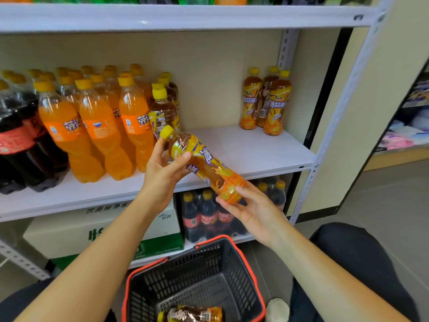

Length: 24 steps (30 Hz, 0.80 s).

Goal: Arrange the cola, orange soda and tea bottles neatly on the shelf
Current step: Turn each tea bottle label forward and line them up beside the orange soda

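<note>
Tea bottle [204, 163] held tilted in the air, just in front of the middle shelf [255, 149], cap up-left, base down-right. Left hand [162, 173] wrapped round its shoulder below the cap, thumb across the label. Right hand [250, 210] cups the base, fingers curled under it. Both hands clamped on it, neither free

Risks (judgement):
- cap end is close to the front of the tea row [162, 108]; swinging the bottle upright there could knock that row into the orange soda bottles [97, 126] beside it
- bottle looks smooth and full; letting go with one hand while it is tilted may let it slip, with the basket [232, 252] and floor below
- set too near the shelf lip, it may tip off

Surroundings:
- cola bottles [16, 140] far left, touching the soda
- three tea bottles [267, 101] stand apart at back right; bare shelf between them and the tea row
- another tea bottle lying in basket [192, 314]
- cola pack [209, 217] and carton [104, 228] on the shelf below

Nothing blocks the open stretch of shelf
</note>
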Each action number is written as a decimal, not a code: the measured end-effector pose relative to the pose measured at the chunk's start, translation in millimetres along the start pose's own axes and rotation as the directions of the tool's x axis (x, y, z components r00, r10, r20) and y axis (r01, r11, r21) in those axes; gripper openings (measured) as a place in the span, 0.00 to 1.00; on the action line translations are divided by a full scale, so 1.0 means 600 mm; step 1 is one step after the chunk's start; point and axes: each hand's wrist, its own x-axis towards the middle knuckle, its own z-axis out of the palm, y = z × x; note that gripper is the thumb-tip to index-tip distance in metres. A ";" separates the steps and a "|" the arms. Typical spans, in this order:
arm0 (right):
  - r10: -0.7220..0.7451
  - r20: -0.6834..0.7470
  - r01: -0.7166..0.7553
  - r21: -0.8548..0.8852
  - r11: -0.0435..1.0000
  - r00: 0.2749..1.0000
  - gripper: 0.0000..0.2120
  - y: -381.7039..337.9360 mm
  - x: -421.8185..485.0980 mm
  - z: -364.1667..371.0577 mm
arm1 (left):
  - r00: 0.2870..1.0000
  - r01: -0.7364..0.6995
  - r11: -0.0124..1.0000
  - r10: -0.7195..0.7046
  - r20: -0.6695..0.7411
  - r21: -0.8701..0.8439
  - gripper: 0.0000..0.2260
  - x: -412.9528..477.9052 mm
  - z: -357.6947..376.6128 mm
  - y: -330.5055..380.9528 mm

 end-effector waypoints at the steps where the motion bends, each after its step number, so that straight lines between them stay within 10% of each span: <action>1: 0.000 -0.008 0.001 0.012 1.000 1.000 0.20 0.000 0.001 0.001 | 1.000 0.011 1.000 -0.011 0.000 0.007 0.26 0.000 0.002 0.001; 9: 0.016 -0.085 -0.020 -0.050 0.999 0.996 0.25 0.003 0.009 -0.007 | 0.999 0.029 0.999 -0.031 -0.037 -0.044 0.12 -0.002 0.005 0.014; 15: -0.036 -0.153 -0.055 -0.551 0.832 0.988 0.21 0.010 0.019 -0.010 | 0.994 -0.028 0.998 0.034 -0.101 0.061 0.12 -0.007 0.007 0.024; 19: -0.282 0.091 0.229 -0.829 0.510 0.955 0.29 0.008 0.024 -0.009 | 0.995 -0.089 0.970 0.094 -0.014 0.225 0.13 -0.021 0.013 0.021; 24: -0.303 0.255 0.374 -0.810 0.452 0.918 0.33 0.039 0.028 0.004 | 0.979 -0.181 0.927 0.137 0.152 0.330 0.17 -0.044 0.036 0.009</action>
